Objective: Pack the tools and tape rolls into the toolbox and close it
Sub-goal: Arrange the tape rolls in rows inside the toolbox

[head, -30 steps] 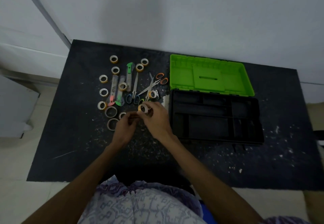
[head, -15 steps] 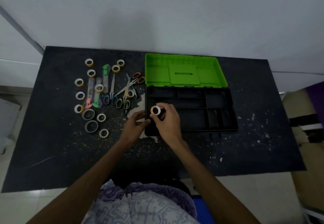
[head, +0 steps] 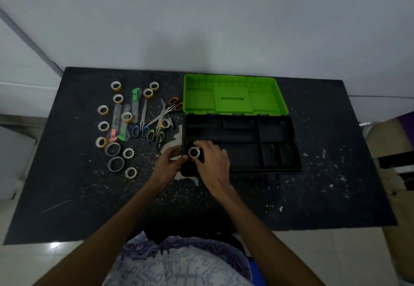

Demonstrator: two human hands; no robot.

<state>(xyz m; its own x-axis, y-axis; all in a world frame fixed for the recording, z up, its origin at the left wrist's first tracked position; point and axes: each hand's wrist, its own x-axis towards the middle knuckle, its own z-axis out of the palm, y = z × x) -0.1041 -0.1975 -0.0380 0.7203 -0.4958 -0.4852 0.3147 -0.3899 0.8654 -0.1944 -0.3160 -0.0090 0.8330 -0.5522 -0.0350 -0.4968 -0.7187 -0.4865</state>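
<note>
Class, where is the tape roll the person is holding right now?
In the head view the tape roll sits centre-left, pinched in the right hand over the near-left compartment of the toolbox, with the left hand beside it.

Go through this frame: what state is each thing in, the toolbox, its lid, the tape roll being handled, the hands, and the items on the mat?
toolbox: open, compartments bare apart from the near-left one
green lid: swung back, lying flat
white tape roll: held over the near-left compartment
right hand: fingers pinching the roll
left hand: at the toolbox's left edge, fingers curled there
scissors: unpacked, on the mat
utility knives: unpacked, on the mat
</note>
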